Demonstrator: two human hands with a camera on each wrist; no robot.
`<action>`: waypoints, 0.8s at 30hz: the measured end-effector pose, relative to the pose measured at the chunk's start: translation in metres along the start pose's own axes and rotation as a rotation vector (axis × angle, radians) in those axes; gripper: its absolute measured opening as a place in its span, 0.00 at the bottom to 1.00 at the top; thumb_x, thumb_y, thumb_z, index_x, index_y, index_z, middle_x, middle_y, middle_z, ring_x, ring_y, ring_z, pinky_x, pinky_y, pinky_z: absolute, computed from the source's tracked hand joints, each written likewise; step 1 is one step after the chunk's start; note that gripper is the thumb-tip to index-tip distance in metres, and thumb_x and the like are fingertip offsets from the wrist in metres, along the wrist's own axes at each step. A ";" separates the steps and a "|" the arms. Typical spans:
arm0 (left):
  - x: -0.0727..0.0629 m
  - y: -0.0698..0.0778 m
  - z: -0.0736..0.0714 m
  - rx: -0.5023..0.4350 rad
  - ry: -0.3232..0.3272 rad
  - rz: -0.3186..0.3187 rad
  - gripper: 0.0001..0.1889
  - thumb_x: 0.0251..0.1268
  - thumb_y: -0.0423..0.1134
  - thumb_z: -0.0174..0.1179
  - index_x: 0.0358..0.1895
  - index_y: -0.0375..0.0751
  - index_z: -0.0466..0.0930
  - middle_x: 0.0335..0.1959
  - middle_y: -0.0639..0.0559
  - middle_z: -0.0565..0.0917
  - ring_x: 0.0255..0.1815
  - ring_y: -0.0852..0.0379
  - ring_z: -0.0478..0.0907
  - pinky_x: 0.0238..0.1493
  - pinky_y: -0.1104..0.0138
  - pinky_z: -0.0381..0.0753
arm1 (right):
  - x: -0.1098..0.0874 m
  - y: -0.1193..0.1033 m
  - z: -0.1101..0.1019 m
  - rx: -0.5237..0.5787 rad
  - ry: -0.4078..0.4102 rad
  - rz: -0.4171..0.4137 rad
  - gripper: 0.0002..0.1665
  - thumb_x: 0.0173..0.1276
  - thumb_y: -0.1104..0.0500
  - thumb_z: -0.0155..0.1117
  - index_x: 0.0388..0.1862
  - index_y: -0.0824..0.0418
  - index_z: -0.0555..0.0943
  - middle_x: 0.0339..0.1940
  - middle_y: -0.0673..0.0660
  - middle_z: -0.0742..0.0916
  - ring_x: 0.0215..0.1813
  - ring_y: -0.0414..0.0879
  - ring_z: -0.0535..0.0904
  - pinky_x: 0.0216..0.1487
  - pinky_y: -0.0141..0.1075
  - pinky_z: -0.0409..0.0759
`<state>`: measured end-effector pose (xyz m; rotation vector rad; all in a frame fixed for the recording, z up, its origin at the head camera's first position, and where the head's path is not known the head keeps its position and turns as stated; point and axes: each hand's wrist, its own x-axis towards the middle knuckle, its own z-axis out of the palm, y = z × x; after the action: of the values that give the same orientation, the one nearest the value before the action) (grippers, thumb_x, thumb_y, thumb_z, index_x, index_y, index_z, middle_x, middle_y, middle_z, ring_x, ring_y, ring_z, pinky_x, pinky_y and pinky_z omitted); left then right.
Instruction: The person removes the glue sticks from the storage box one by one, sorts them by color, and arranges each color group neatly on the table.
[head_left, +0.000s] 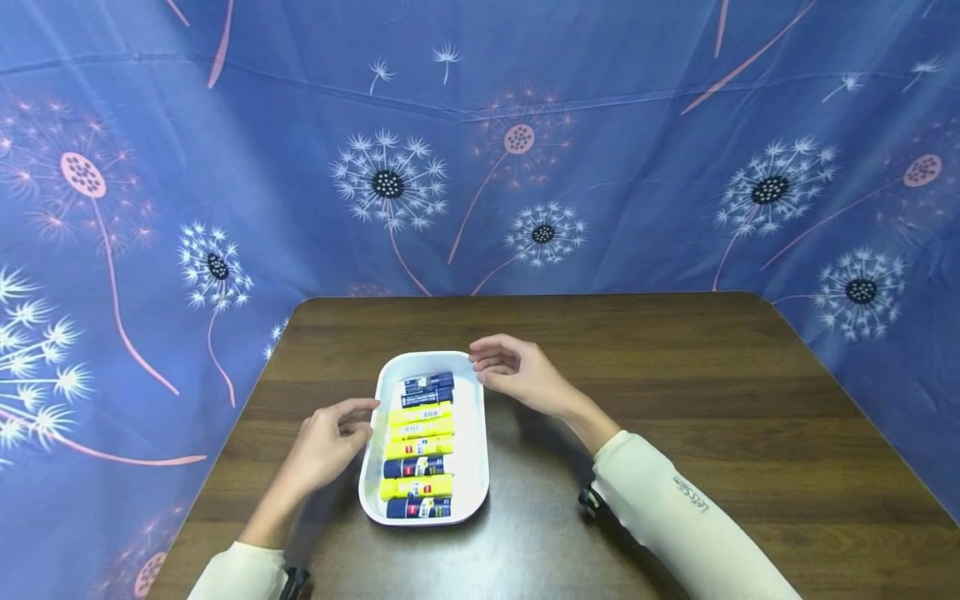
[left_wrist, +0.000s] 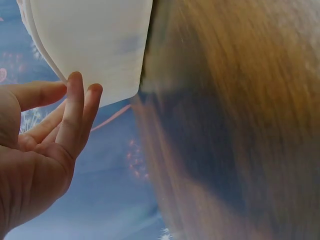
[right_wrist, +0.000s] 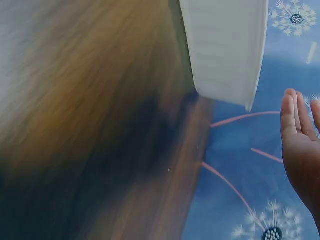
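Note:
A white tray [head_left: 471, 467] stands on the wooden table, with a row of yellow glue sticks [head_left: 418, 487] and dark blue glue sticks [head_left: 414, 467] lying crosswise in it. At its left side is my left hand [head_left: 324, 442], fingers loosely bent, fingertips at the rim. The left wrist view has this hand [left_wrist: 50, 135] by the outer wall of the tray [left_wrist: 95, 45]; whether it touches is hard to tell. By the far right corner my right hand [head_left: 521, 372] hovers with relaxed fingers. In the right wrist view that hand [right_wrist: 302, 135] is apart from the tray [right_wrist: 225, 50], holding nothing.
The brown wooden table [head_left: 675, 375] reaches far to the right of the tray. Behind it and along its sides hangs a blue cloth [head_left: 637, 167] with dandelion prints. Dark bands sit at both wrists, below pale sleeves [head_left: 675, 508].

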<state>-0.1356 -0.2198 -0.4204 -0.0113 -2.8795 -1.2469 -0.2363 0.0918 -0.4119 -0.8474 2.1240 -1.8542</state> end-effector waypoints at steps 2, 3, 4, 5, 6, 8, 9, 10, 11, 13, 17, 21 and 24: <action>0.001 -0.003 0.000 -0.028 -0.002 0.002 0.20 0.68 0.30 0.62 0.63 0.39 0.83 0.56 0.36 0.88 0.55 0.39 0.88 0.51 0.54 0.91 | 0.010 0.002 0.006 -0.008 -0.036 0.005 0.25 0.69 0.72 0.65 0.65 0.73 0.76 0.59 0.76 0.83 0.61 0.68 0.82 0.61 0.33 0.86; 0.002 -0.004 0.001 -0.048 -0.005 -0.001 0.20 0.68 0.30 0.62 0.63 0.39 0.83 0.56 0.36 0.88 0.55 0.40 0.88 0.53 0.53 0.91 | 0.015 0.003 0.009 -0.017 -0.052 0.010 0.25 0.69 0.72 0.65 0.65 0.74 0.76 0.58 0.76 0.83 0.60 0.68 0.82 0.61 0.33 0.86; 0.002 -0.005 0.001 -0.073 -0.010 -0.008 0.20 0.69 0.30 0.62 0.63 0.38 0.82 0.56 0.36 0.88 0.55 0.41 0.88 0.53 0.53 0.91 | 0.020 0.004 0.012 -0.025 -0.070 0.012 0.25 0.69 0.72 0.65 0.64 0.74 0.76 0.58 0.77 0.83 0.60 0.68 0.82 0.61 0.33 0.86; 0.002 -0.006 0.001 -0.095 -0.016 -0.015 0.20 0.69 0.30 0.62 0.64 0.38 0.82 0.56 0.36 0.88 0.56 0.41 0.88 0.54 0.54 0.91 | 0.025 0.005 0.015 -0.036 -0.088 0.014 0.25 0.69 0.72 0.64 0.64 0.74 0.76 0.58 0.77 0.83 0.60 0.68 0.83 0.61 0.33 0.86; 0.003 -0.007 0.001 -0.119 -0.024 -0.023 0.20 0.69 0.30 0.62 0.64 0.38 0.82 0.57 0.36 0.88 0.57 0.42 0.88 0.54 0.55 0.91 | 0.030 0.006 0.018 -0.050 -0.107 0.018 0.25 0.69 0.72 0.64 0.64 0.75 0.76 0.58 0.78 0.83 0.60 0.67 0.83 0.60 0.33 0.86; 0.002 -0.009 0.001 -0.157 -0.036 -0.038 0.21 0.70 0.30 0.62 0.65 0.37 0.81 0.59 0.36 0.87 0.58 0.41 0.87 0.55 0.56 0.90 | 0.039 0.007 0.024 -0.083 -0.145 0.026 0.24 0.69 0.71 0.65 0.64 0.74 0.77 0.58 0.76 0.84 0.59 0.64 0.84 0.61 0.33 0.86; 0.001 -0.010 0.001 -0.169 -0.040 -0.042 0.21 0.70 0.30 0.62 0.65 0.37 0.81 0.59 0.36 0.87 0.58 0.42 0.87 0.56 0.56 0.90 | 0.043 0.007 0.027 -0.095 -0.164 0.032 0.24 0.69 0.71 0.66 0.64 0.74 0.77 0.58 0.76 0.84 0.59 0.62 0.85 0.61 0.33 0.86; 0.002 -0.011 0.001 -0.178 -0.045 -0.043 0.21 0.70 0.30 0.63 0.65 0.37 0.81 0.59 0.36 0.86 0.59 0.42 0.87 0.56 0.57 0.90 | 0.048 0.008 0.029 -0.106 -0.181 0.039 0.24 0.69 0.70 0.66 0.63 0.74 0.78 0.58 0.75 0.85 0.58 0.59 0.86 0.61 0.34 0.86; 0.002 -0.012 0.001 -0.182 -0.048 -0.040 0.21 0.70 0.30 0.63 0.65 0.37 0.80 0.59 0.36 0.86 0.59 0.42 0.87 0.56 0.57 0.90 | 0.052 0.008 0.032 -0.115 -0.194 0.047 0.23 0.69 0.70 0.67 0.63 0.74 0.78 0.57 0.75 0.85 0.58 0.57 0.86 0.60 0.34 0.87; 0.002 -0.014 0.001 -0.187 -0.055 -0.031 0.21 0.70 0.31 0.63 0.65 0.38 0.80 0.59 0.36 0.87 0.59 0.42 0.87 0.57 0.58 0.89 | 0.058 0.008 0.036 -0.139 -0.212 0.064 0.22 0.69 0.70 0.67 0.62 0.74 0.79 0.56 0.73 0.87 0.56 0.53 0.87 0.60 0.35 0.87; 0.002 -0.016 0.001 -0.192 -0.061 -0.011 0.21 0.71 0.32 0.64 0.66 0.38 0.80 0.59 0.37 0.87 0.59 0.43 0.87 0.58 0.58 0.89 | 0.068 0.010 0.042 -0.216 -0.223 0.102 0.20 0.69 0.70 0.67 0.59 0.72 0.81 0.54 0.70 0.88 0.53 0.50 0.88 0.58 0.34 0.88; 0.002 -0.018 0.001 -0.207 -0.058 0.000 0.21 0.71 0.32 0.64 0.65 0.38 0.81 0.59 0.37 0.87 0.59 0.43 0.87 0.58 0.59 0.89 | 0.075 0.016 0.050 -0.324 -0.226 0.140 0.19 0.68 0.70 0.67 0.58 0.70 0.82 0.55 0.66 0.89 0.54 0.49 0.88 0.58 0.33 0.88; 0.003 -0.019 0.001 -0.211 -0.053 0.010 0.21 0.70 0.32 0.65 0.65 0.38 0.81 0.58 0.37 0.87 0.59 0.43 0.87 0.58 0.60 0.89 | 0.079 0.019 0.056 -0.406 -0.217 0.159 0.18 0.68 0.69 0.68 0.57 0.68 0.83 0.55 0.63 0.89 0.54 0.48 0.87 0.58 0.33 0.87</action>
<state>-0.1386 -0.2323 -0.4353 -0.0607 -2.7714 -1.5645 -0.2781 0.0029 -0.4236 -0.8801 2.3787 -1.2117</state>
